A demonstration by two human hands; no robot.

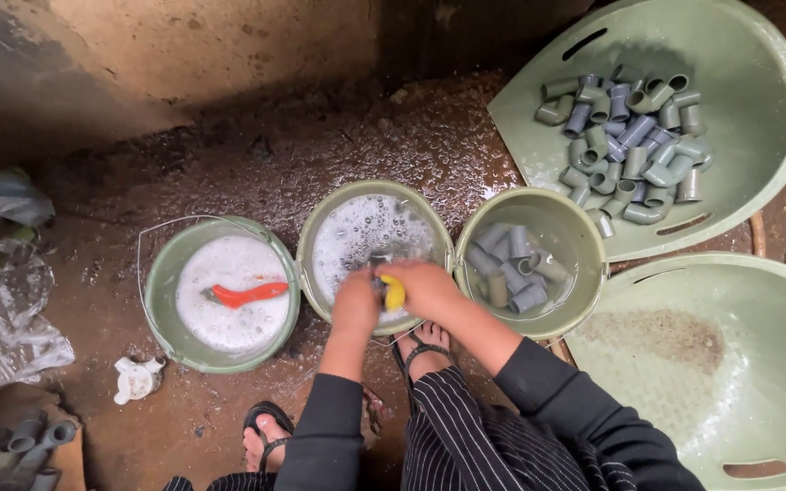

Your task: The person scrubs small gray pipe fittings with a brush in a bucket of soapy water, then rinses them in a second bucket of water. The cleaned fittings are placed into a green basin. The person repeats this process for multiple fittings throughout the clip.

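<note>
Fingers of right hand closed on yellow brush; left hand clamps small fitting, hidden, over soapy middle bucket. Likely slippery, rigid, light; grip ends.

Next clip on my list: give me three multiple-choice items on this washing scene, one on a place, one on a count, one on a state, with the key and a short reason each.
1. Where does the orange-handled brush lie?
A. In the left bucket of foam
B. In the upper tray
C. On the ground

2. How many round buckets stand in a row?
A. Two
B. Three
C. Five

3. What is the middle bucket filled with?
A. Dry sand
B. Nothing
C. Soapy, foamy water

Key: 1 A, the brush rests on white foam there. 2 B, left, middle and right bucket. 3 C, bubbles cover it where the left hand and right hand work with a yellow item.
</note>
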